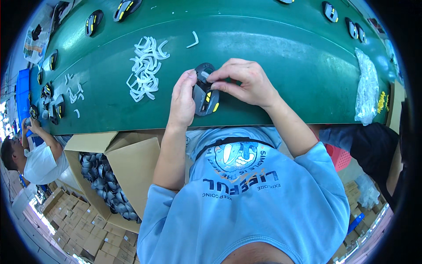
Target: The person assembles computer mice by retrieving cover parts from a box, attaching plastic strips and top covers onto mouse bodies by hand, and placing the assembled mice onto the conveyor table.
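Near the table's front edge lies a dark grey moulded shell [205, 94] with yellow inserts and openings in it. My left hand [182, 97] is closed on the shell's left edge, its fingertips near the upper end. My right hand [241, 81] pinches at the shell's upper opening from the right, thumb and forefinger almost together. A small pale piece [205, 75] shows at those fingertips, and they partly cover it. To the left is a loose pile of white curved strips [147, 68]. One single white strip [192, 39] lies apart, beyond the shell.
The green table [272, 48] carries more grey-and-yellow shells [93, 23] along its far side. A clear plastic bag [365, 86] and small yellow pieces [381, 102] lie at right. Below the left edge stands an open carton [132, 163] of dark curved parts. A co-worker [41, 158] sits far left.
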The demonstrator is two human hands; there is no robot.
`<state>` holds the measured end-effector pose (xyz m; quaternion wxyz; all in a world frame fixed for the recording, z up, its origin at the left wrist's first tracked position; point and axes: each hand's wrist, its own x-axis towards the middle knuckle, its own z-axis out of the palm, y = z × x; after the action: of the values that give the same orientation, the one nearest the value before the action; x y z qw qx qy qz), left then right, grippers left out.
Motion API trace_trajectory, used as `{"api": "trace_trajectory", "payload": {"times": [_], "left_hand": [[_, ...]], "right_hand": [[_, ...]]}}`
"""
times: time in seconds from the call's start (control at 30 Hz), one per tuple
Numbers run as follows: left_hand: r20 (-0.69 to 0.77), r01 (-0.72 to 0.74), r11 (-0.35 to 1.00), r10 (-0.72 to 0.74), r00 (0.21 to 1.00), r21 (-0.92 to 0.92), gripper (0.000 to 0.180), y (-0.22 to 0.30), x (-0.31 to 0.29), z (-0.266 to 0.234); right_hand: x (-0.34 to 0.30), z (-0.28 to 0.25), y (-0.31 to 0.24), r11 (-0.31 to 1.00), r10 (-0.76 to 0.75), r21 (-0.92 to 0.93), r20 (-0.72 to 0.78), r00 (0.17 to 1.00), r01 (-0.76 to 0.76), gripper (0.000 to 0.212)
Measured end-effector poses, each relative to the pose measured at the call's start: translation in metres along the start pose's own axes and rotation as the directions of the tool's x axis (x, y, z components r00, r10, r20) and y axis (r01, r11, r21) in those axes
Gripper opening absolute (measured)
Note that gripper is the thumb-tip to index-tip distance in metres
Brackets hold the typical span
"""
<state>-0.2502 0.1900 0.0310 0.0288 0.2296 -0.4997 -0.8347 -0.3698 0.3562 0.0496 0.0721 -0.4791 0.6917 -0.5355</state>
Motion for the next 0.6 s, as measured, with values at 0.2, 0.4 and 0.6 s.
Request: {"api": "trace_trajectory", "payload": {"times": [0.2,0.4,0.6], "left_hand": [[-0.034,-0.029,0.995,0.032,0.999,0.094,0.03,0.0,-0.002,0.007],[-0.044,-0.036,0.997,0.039,0.998,0.073,0.03,0.0,-0.002,0.011],[-0.098,0.022,1.0,-0.024,0.995,-0.022,0.036,-0.005,0.003,0.006]], "right_hand": [[0.005,-0.012,0.01,0.988,-0.144,-0.041,0.144,0.979,0.151,0.022],[0.009,-0.008,0.01,0.974,-0.218,-0.028,0.167,0.962,0.225,0.022],[0.012,-0.015,0.002,0.966,-0.239,-0.069,0.124,0.963,0.249,0.022]]}}
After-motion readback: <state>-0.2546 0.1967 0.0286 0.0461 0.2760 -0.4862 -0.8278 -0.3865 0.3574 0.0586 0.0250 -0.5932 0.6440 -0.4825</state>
